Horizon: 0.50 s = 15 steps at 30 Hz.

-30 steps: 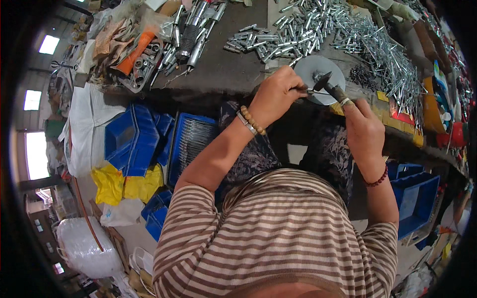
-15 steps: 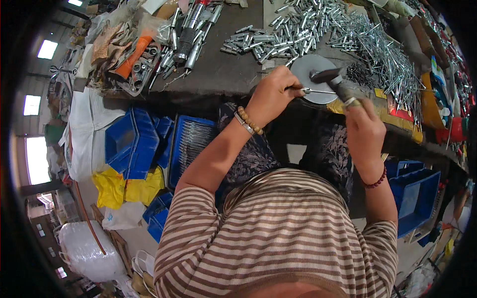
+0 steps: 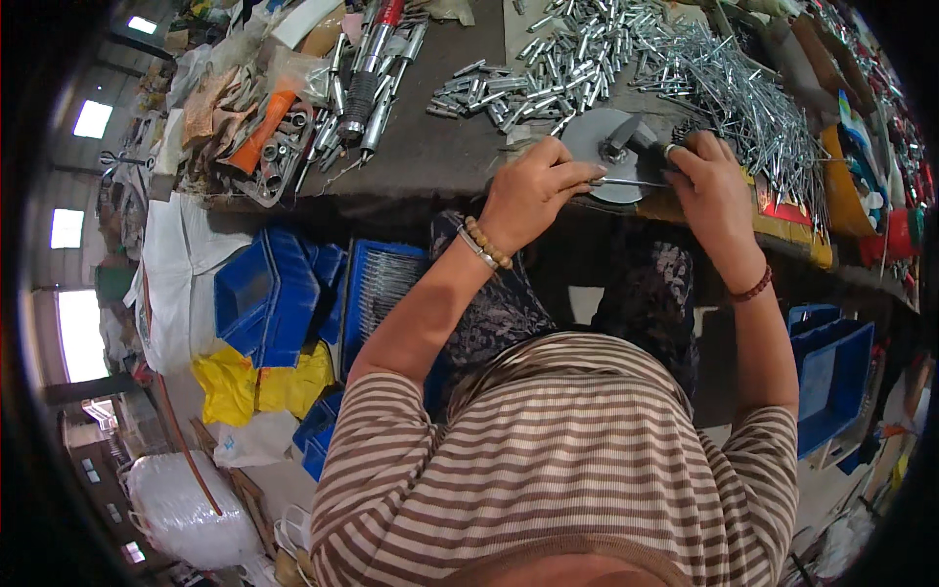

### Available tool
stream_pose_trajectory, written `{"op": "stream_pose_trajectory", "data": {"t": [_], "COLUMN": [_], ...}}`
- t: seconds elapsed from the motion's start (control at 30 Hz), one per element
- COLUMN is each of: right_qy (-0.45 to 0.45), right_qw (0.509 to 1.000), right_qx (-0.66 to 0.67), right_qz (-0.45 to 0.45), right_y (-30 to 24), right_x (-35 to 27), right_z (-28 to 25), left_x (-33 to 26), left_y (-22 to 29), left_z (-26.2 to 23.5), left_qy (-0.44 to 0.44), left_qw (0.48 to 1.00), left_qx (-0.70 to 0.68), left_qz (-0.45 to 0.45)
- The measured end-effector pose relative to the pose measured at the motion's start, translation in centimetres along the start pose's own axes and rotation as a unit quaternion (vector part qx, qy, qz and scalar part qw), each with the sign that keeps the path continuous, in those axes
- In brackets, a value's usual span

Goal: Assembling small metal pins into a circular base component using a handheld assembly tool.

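Observation:
My left hand (image 3: 533, 191) is closed in a pinch on one end of a thin metal rod (image 3: 631, 182), held level at the bench's front edge. At the rod's other end, the thumb and fingers of my right hand (image 3: 712, 191) close on it. Just behind the rod sits a round grey metal disc (image 3: 584, 137). Over the disc is a hammer (image 3: 636, 134), its head dark; its handle runs toward my right hand, and whether that hand touches it is hidden. Small silvery metal cylinders (image 3: 577, 64) are heaped behind, beside a pile of long thin rods (image 3: 768, 122).
On the bench's left lie an air-tool-like driver (image 3: 364, 88), an orange-handled object (image 3: 262, 132) and a tray of sockets (image 3: 279, 166). Blue bins (image 3: 266, 293) stand below left, one holding rods (image 3: 386, 284). Another blue bin (image 3: 831, 382) is at lower right.
The hammer, gripped by my right hand before, now rests lower over the disc. My right hand has shifted up and its fingers have moved to the rod's free end.

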State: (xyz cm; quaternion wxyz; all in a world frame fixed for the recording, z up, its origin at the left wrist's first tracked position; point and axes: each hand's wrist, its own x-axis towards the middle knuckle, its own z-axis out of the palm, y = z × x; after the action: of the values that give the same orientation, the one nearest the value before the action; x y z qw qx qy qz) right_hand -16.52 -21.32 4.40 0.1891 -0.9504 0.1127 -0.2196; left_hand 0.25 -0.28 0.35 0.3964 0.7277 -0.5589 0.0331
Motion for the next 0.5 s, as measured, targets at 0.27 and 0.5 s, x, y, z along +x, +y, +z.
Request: {"op": "stream_pose_trajectory", "data": {"t": [0.27, 0.5], "right_qy": [-0.006, -0.010], "right_qw": [0.999, 0.999], "right_qx": [-0.050, -0.023], "right_qz": [-0.016, -0.027], "right_y": [-2.4, -1.9], "right_x": [-1.6, -1.5], "right_z": [1.4, 1.3], "left_x": [0.2, 0.1], "left_y": [0.5, 0.4], "left_z": [-0.2, 0.0], "left_qy": [-0.004, 0.005], "left_qw": [1.000, 1.000], "left_qx": [-0.014, -0.015], "left_qz": [-0.016, -0.011]}}
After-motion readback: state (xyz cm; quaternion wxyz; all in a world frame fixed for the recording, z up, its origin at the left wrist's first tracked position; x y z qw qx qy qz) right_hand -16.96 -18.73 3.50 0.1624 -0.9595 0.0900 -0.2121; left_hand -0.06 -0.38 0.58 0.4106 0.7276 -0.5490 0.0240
